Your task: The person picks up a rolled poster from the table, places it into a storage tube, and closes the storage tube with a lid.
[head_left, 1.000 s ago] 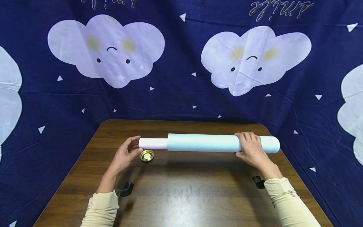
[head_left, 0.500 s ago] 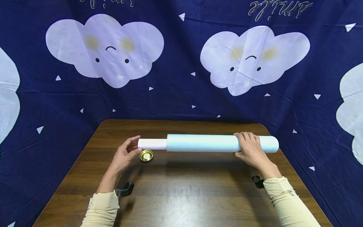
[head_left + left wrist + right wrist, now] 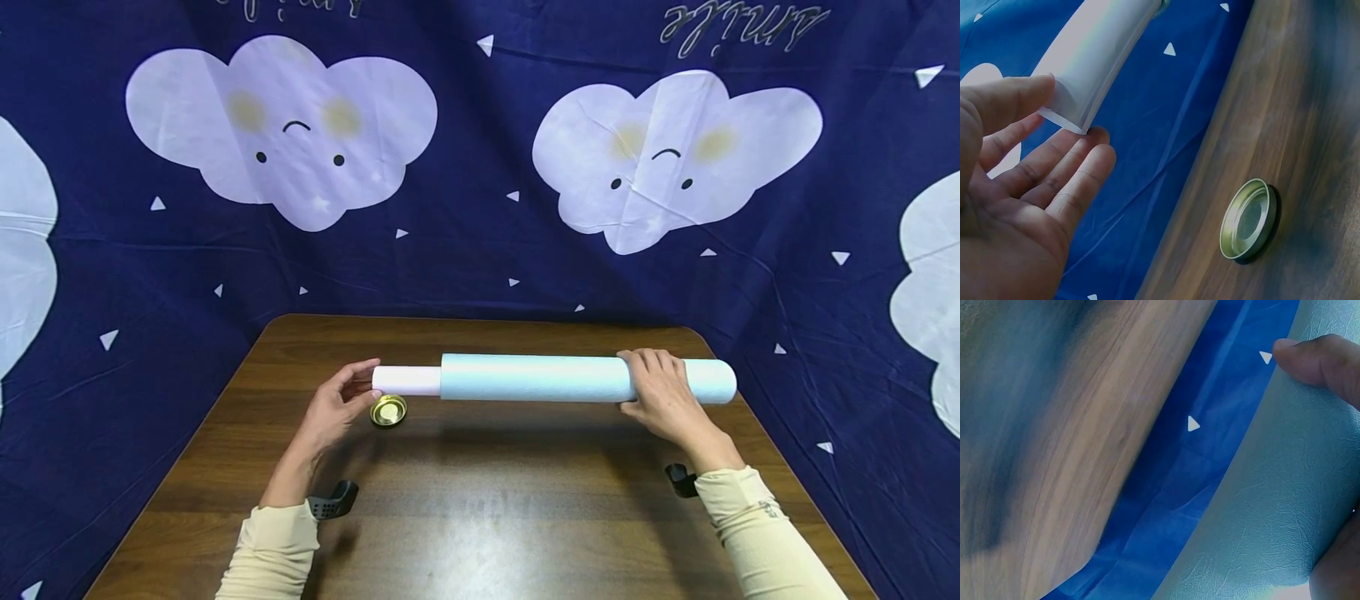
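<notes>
tube assembly: the light blue outer tube (image 3: 540,377) was held level above the wooden table (image 3: 480,517), across the middle of the head view, with a white inner roll (image 3: 407,380) protruding from its left end.

lower left of the head view: the left forearm entered in a cream sleeve (image 3: 270,554). the left hand (image 3: 333,410) sat at the free end of the white inner roll. in the left wrist view the fingers (image 3: 1079,172) were straight and slightly spread, cupped under the roll end, with the thumb lying on top of it; contact was light, not a clamp.

just right of that hand, a gold metal cap (image 3: 388,410) lay on the table, open side up, apart from the roll.

right of centre: the right hand (image 3: 660,392) gripped the outer tube near its right end, fingers curled over the top and the thumb below.

a dark blue cloud-print backdrop (image 3: 480,167) filled the upper frame.

step in hand, as judged: seating the inner roll into the outer tube. the next move would call for an axial push from the left palm while the right hand keeps the tube steady and in line; the cap would then need to be picked up and fitted to the left end.
</notes>
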Demonstrator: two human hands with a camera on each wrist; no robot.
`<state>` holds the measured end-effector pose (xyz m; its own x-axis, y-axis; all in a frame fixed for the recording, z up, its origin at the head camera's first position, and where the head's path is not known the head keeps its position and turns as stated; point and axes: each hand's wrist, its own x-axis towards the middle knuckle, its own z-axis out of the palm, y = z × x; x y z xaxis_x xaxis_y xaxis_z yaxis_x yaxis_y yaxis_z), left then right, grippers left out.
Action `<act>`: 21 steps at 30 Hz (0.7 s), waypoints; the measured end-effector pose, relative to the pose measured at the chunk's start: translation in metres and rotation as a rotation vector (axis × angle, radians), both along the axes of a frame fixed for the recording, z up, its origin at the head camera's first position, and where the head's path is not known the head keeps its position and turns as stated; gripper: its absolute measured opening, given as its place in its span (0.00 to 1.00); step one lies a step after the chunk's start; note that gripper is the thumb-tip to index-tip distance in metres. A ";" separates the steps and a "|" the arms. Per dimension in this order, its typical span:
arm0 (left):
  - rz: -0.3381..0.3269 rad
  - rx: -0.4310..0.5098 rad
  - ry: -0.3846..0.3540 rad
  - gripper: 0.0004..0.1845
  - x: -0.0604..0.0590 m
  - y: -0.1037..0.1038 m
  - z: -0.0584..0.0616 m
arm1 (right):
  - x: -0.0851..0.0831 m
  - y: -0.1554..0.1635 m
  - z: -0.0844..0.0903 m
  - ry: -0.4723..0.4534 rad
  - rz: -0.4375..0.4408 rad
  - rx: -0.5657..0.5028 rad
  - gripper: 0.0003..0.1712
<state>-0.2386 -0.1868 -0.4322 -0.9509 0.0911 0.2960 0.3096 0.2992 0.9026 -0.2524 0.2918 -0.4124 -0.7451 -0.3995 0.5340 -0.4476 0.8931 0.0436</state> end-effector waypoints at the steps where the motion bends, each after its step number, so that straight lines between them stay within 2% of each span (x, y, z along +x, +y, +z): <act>1: -0.001 -0.004 0.001 0.24 0.000 0.001 0.000 | 0.000 0.000 0.000 0.000 0.001 0.000 0.48; 21: -0.078 0.033 -0.047 0.24 -0.004 0.017 0.001 | 0.001 -0.005 0.002 0.015 -0.001 -0.001 0.47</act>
